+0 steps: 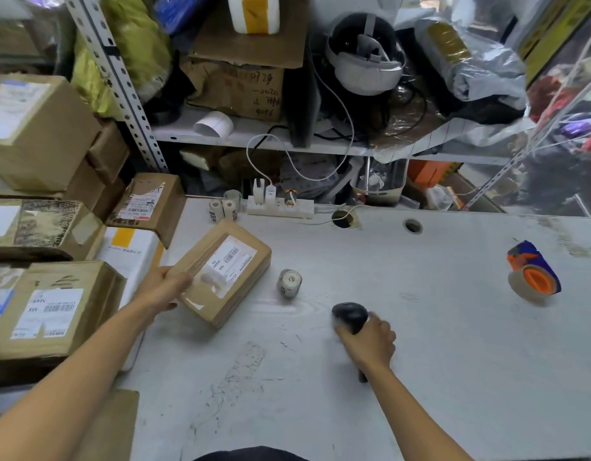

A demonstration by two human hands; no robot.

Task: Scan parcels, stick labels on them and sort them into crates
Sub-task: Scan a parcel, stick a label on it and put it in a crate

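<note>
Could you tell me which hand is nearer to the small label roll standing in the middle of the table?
The right hand. It grips the black scanner just right of and below the label roll. The left hand holds the cardboard parcel at its far-left edge.

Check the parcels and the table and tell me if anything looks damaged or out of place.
One thing: the box behind the held parcel has a torn, peeling label, and it sits tilted on the stack. The tape dispenser lies on its side on the table, far right. Nothing has spilled.
</note>
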